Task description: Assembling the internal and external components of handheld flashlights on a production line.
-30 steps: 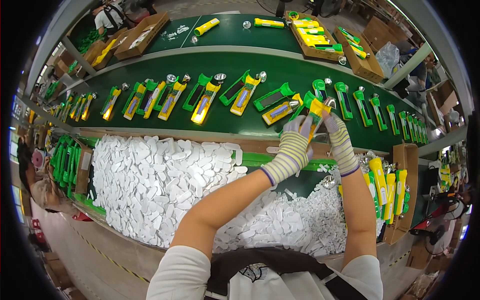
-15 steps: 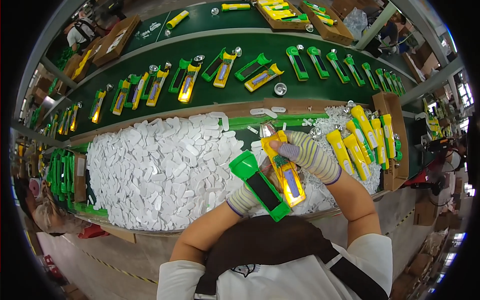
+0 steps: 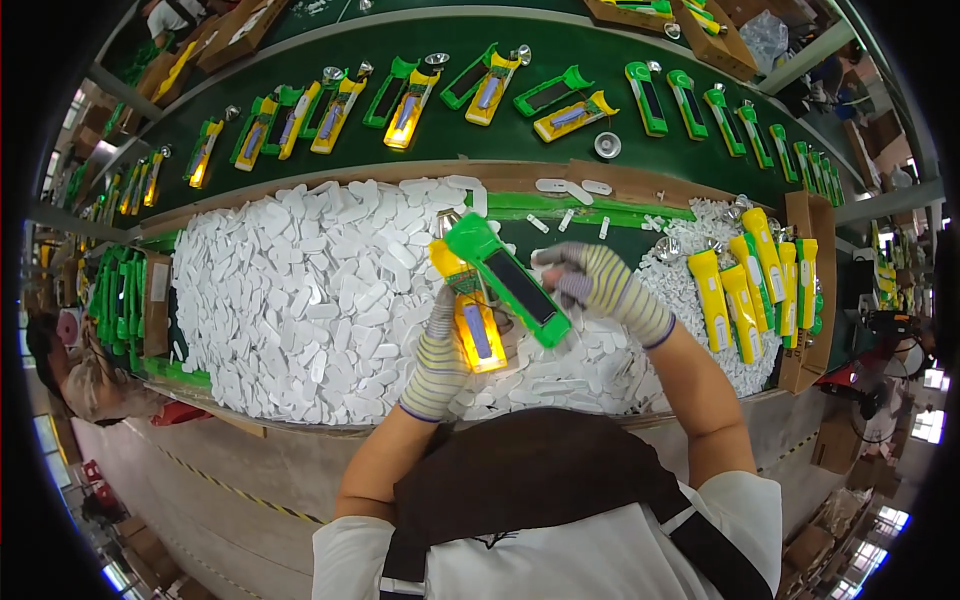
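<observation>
Left hand, in a striped knit glove, is clamped around the lit yellow plastic torch body, held just above the near middle of the bench; right hand, same glove, grips the right edge of the bright green plastic torch shell with a dark panel, which lies tilted across the yellow body and touches it. Beneath both, a heap of small white plastic pieces covers the bench's left and middle. Finished yellow torches stand in a cardboard tray at right; a green conveyor belt with more green and yellow parts runs along the far side.
</observation>
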Available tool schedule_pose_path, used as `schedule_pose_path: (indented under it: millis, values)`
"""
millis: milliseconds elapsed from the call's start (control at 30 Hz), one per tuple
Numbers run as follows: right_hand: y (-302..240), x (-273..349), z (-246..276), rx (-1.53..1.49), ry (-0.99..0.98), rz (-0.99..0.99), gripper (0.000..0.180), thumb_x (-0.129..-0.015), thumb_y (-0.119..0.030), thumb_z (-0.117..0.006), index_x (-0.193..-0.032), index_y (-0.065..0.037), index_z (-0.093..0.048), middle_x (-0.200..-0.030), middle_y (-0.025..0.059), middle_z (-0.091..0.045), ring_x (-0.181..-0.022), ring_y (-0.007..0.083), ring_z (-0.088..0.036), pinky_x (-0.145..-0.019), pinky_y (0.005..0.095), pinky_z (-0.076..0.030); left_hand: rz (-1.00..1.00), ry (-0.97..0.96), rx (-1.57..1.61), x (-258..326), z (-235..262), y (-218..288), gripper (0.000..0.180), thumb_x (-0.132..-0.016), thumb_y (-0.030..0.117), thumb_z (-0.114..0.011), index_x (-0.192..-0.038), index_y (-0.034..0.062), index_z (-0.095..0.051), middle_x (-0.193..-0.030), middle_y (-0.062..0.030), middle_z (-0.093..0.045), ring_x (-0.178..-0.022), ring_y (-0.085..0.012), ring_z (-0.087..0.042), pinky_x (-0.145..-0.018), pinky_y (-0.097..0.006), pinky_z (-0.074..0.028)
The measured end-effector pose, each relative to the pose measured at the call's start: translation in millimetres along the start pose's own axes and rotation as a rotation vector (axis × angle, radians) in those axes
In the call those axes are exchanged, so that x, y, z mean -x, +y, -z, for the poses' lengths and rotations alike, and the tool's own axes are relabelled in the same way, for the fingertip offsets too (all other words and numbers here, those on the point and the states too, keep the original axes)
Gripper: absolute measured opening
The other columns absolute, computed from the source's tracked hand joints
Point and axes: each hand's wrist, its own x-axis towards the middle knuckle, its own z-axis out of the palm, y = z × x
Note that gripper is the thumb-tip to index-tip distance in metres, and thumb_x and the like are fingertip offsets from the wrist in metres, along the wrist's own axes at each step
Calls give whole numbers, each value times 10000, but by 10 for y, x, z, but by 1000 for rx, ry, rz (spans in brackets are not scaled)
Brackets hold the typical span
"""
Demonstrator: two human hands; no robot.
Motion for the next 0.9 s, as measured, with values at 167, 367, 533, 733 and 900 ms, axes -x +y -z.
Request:
schedule_pose_path:
  millis: [167,367,533,733,900]
  values:
    - [363,-512,197,1168,-64,78,300,-797,-265,-606,-1025,-77,-654,-920,139,-649,-895,323,-596,-780,398,-479,55,67,131,-9,0,113,614,-729,435,-728,-1184,87,-508,-950,-119,-600,-766,-225,-610,-686,-363,-536]
    - [346,-546,256,964,-103,-92,265,-731,-223,-688,-952,-84,-642,-827,130,-656,-772,292,-631,-692,370,-497,132,-136,139,-82,120,81,505,-785,319,-702,-1208,127,-504,-1061,-87,-608,-785,-219,-620,-651,-349,-528]
    - [306,-360,265,896,34,-72,243,-729,-270,-707,-821,-61,-625,-708,118,-631,-658,273,-610,-617,354,-483,35,-60,-54,4,-147,29,477,-790,360,-695,-1156,119,-506,-907,-78,-605,-724,-201,-604,-596,-338,-512]
    - [-162,189,-182,-370,319,82,186,-829,-209,-663,-881,-46,-592,-738,37,-623,-638,117,-617,-545,224,-505,-137,125,-410,16,-365,-100,250,-867,232,-620,-1037,76,-524,-773,-44,-577,-624,-120,-572,-593,-253,-506]
    - [-352,256,-511,-11,389,137,179,-825,-204,-670,-818,-29,-632,-701,4,-597,-628,51,-504,-586,182,-390,-264,142,-844,-38,-451,-187,319,-797,126,-597,-1096,35,-535,-811,-67,-594,-689,-157,-589,-592,-274,-467]
